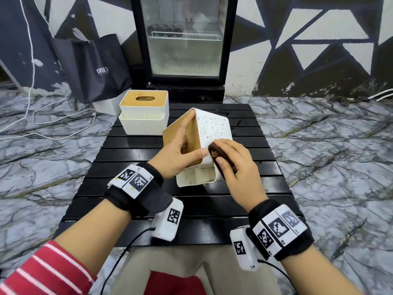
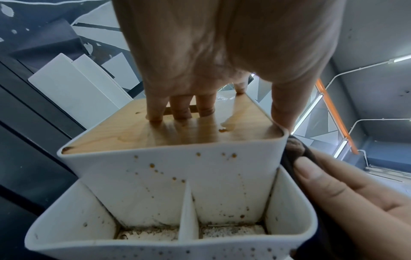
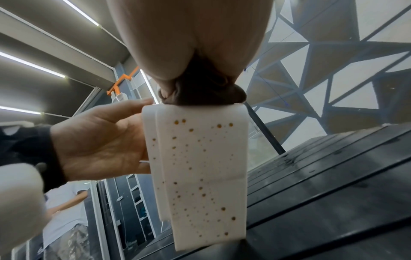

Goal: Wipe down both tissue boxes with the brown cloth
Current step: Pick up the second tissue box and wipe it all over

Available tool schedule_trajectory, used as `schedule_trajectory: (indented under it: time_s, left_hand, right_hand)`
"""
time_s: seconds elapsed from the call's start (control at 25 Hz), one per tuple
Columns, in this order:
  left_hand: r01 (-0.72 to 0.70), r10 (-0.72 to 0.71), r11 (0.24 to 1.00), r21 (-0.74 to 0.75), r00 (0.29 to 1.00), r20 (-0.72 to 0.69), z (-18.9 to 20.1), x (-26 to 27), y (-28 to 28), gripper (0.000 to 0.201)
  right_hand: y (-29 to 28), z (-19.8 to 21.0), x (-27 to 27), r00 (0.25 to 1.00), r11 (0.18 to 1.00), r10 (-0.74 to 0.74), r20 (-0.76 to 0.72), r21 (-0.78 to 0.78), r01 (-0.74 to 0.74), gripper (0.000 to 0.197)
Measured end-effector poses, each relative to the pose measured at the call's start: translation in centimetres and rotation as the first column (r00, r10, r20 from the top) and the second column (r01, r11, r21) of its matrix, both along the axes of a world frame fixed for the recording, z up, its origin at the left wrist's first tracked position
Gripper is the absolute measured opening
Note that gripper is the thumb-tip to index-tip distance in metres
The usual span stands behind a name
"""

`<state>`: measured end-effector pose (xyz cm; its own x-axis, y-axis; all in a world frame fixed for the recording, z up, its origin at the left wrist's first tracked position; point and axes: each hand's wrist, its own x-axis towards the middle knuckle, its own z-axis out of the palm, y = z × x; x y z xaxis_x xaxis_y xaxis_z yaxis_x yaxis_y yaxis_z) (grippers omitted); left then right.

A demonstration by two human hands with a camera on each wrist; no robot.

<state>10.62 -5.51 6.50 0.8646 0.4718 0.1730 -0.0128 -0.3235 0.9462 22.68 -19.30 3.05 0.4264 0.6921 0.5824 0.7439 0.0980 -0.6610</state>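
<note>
Brown-speckled white tissue box, tilted mid-table, steadied by left hand, fingers hooked into its wooden lid's slot. Right hand pinches the bunched brown cloth against its side. Best firm, overlapping strokes. Second tissue box sits at the far-left corner.

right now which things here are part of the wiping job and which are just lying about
Part of the job:
- spotted tissue box, tipped, held by the left hand
- brown cloth, gripped in the right hand
- clean tissue box, upright behind

Lying about:
- black bag
- glass-door fridge
- white cable
</note>
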Motion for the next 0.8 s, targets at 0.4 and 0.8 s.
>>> schedule_trajectory:
  time_s: [0.4,0.8]
  left_hand:
    - [0.001,-0.001,1.000,0.005,1.000,-0.006,0.4,0.2,-0.1,0.085]
    - [0.020,-0.019,1.000,-0.021,1.000,0.005,0.7,0.1,-0.2,0.082]
  right_hand:
    - [0.6,0.4,0.5,0.991,0.991,-0.132,-0.001,0.002,0.132,0.036]
    - [1.0,1.3,0.5,0.990,0.990,-0.134,-0.046,-0.046,0.132,0.038]
